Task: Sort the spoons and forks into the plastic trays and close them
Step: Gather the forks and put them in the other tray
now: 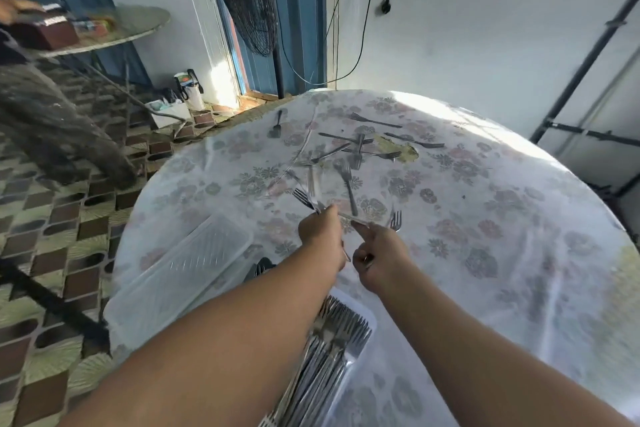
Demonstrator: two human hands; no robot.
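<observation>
Fork tray (360,329) at 6 o'clock is well filled, lid off. Left hand (320,232) grips gathered forks (306,199); right hand (381,253) pinches one fork (396,220). Loose forks (356,146) remain at 12 o'clock on the bench (502,253). Lid (183,270) lies at 9 o'clock; closing is outstanding.

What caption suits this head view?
Both hands, left hand and right hand, gather forks from a flowered table above a fork-filled tray.
</observation>
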